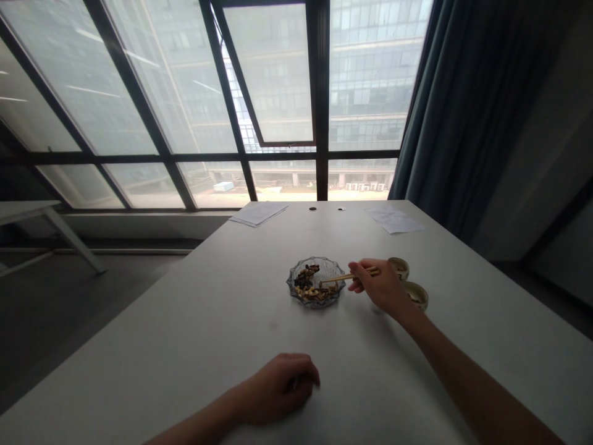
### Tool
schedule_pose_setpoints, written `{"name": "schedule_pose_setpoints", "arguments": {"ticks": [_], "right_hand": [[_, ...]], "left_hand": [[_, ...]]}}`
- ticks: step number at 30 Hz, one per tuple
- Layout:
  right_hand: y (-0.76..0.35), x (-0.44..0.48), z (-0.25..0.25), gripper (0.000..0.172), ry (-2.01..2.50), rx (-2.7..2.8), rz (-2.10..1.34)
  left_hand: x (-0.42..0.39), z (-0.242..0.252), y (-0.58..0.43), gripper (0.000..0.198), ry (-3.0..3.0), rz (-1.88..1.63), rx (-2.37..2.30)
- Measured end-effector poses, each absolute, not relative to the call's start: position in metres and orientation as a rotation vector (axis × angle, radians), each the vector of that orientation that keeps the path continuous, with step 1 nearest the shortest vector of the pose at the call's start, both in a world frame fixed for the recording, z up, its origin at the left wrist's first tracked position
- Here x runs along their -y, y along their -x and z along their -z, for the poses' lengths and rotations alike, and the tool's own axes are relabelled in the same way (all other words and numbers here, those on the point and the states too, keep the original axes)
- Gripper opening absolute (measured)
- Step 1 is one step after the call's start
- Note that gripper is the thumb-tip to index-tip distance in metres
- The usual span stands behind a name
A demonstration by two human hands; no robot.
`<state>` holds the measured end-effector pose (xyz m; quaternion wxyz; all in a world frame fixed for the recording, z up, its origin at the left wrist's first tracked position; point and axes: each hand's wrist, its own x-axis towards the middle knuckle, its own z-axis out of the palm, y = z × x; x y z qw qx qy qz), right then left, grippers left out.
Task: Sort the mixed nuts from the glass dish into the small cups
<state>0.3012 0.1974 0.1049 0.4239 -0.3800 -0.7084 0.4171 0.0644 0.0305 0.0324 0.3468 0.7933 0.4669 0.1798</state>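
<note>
Bowl (330,268): dark, pale bits (306,289)
Cups (422,299): partly behind right hand (380,285)
Right hand: grasps chopsticks (343,277)
Left hand (285,384): released, loosely curled
Papers (259,212): counter's (208,321) far end

Chopsticks (345,277) over glass dish (330,267)

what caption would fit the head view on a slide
Right hand holding chopsticks, tips over a glass dish of small mixed pieces; left hand loosely curled nearer the camera.
</note>
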Motion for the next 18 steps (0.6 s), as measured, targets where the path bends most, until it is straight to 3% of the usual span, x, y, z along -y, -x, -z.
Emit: {"name": "schedule_pose_setpoints", "arguments": {"ticks": [6,18], "right_hand": [[-0.2944,-0.1965,-0.0942,0.048,0.955,1.782,-1.084],[-0.3007,-0.1968,-0.1034,0.048,0.929,1.824,-0.849]], "left_hand": [[-0.0304,-0.0300,-0.0641,0.021,-2.067,-0.496,-1.194],[-0.0300,-0.0297,-0.0637,0.024,-2.074,-0.533,-1.184]]}}
